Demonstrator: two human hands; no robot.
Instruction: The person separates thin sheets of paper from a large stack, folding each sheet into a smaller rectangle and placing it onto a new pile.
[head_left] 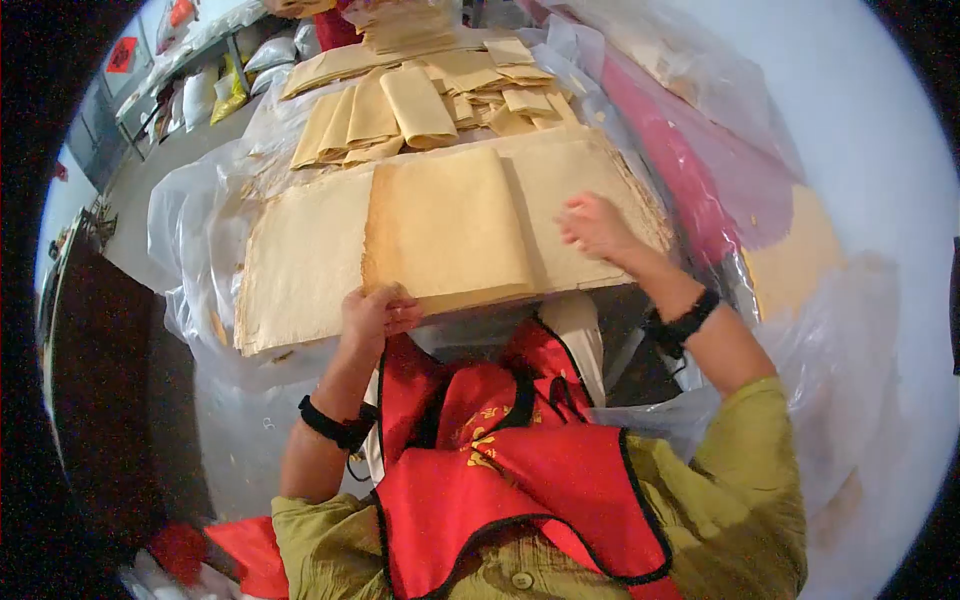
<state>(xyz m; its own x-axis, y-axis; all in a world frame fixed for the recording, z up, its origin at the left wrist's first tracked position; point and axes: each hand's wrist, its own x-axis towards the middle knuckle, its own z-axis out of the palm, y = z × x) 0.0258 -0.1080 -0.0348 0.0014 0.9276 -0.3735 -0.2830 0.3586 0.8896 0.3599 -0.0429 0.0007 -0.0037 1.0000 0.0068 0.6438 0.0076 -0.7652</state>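
A wide stack of pale yellow sheets [300,265] lies flat in front of me. On its middle rests a folded yellow sheet [447,225], its left edge rough and browner. My left hand [382,312] is closed on the near left corner of the folded sheet, thumb on top. To the right of the fold, my right hand [597,228] hovers over the stack's right part, with its fingers curled and smeared. Whether anything is between those fingers is too blurred to tell.
Beyond the stack lie several folded sheets [415,105] and smaller piles. Clear plastic sheeting [195,230] drapes the left side. A pink strip [665,140] under plastic runs along the right. White sacks [270,53] stand at the far left.
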